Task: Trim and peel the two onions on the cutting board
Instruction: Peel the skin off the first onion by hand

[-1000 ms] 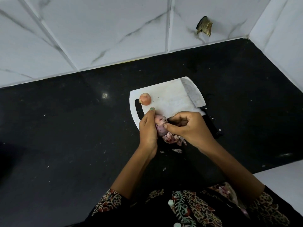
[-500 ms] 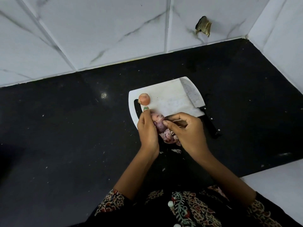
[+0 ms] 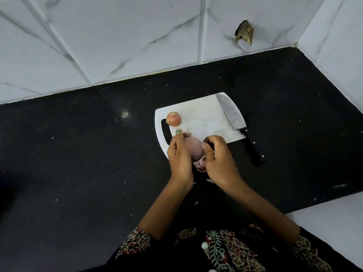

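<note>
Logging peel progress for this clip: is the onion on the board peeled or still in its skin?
Still in its skin: the onion on the cutting board shows an orange-tan papery coat, with a dry tuft at its left end.

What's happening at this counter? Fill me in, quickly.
A person is peeling an onion held between both hands, left hand and right hand, over the near edge of the white cutting board. Loose skins hang beneath. A second onion waits on the board, unpeeled. The knife lies set down.

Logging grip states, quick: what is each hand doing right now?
Left hand: closed around the onion, holding it.
Right hand: fingers curled against the same onion, pinching at its skin.
</note>
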The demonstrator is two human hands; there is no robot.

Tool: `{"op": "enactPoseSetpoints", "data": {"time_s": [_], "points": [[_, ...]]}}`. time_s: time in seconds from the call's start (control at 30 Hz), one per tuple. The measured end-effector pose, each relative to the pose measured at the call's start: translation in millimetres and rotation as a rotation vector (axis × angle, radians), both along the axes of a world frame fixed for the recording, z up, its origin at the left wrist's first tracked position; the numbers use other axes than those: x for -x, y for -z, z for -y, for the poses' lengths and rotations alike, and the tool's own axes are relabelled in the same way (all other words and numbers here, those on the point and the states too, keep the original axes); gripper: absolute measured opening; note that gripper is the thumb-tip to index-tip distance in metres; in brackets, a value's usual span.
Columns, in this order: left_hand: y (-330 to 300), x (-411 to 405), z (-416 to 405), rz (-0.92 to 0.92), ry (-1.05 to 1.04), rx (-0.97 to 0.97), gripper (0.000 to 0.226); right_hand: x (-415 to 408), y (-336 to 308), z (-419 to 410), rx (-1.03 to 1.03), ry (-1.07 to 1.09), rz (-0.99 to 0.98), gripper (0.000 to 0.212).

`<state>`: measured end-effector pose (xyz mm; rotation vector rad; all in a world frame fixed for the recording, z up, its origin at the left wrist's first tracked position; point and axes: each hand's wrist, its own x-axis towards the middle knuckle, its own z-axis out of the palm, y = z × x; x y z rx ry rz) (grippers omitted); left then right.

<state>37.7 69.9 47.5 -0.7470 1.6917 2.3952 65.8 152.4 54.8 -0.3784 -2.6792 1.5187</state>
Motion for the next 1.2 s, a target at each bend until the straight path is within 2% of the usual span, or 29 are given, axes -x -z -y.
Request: {"op": "enactPoseSetpoints", "data": {"time_s": [0.17, 0.3, 0.43, 0.5, 0.6, 0.7, 1.07, 1.2], "points": [[-6.5, -0.4, 1.5, 0.134, 0.060, -0.266, 0.037, 10.5, 19.4, -3.6, 0.392, 0.318, 0.231, 0.018], [-9.7, 1.6, 9.4, 0.258, 0.066, -0.540, 0.050, 9.1, 33.0, -16.9, 0.407, 0.457, 0.243, 0.009], [-8.2, 1.6, 13.0, 0.335, 0.036, -0.722, 0.053, 5.9, 25.9, -23.6, 0.447, 0.362, 0.131, 0.021], [-7.5, 2.7, 14.0, 0.351, 0.042, -0.702, 0.047, 6.4, 21.6, -27.4, 0.371, 0.280, 0.075, 0.029], [-9.1, 5.0, 18.0, 0.352, 0.120, -0.592, 0.031, 7.9, 15.3, -31.9, 0.227, 0.209, -0.001, 0.021], [-13.4, 5.1, 22.7, 0.311, 0.208, -0.516, 0.024, 10.6, 11.5, -35.0, 0.113, 0.168, -0.036, 0.019], [-11.8, 7.3, 23.6, 0.204, 0.233, -0.333, 0.014, 10.6, 11.5, -43.0, 0.082, 0.070, -0.004, 0.011], [-8.5, 6.0, 19.8, 0.119, 0.256, -0.236, 0.016, 10.9, -4.9, -37.3, 0.275, 0.013, 0.060, 0.005]]}}
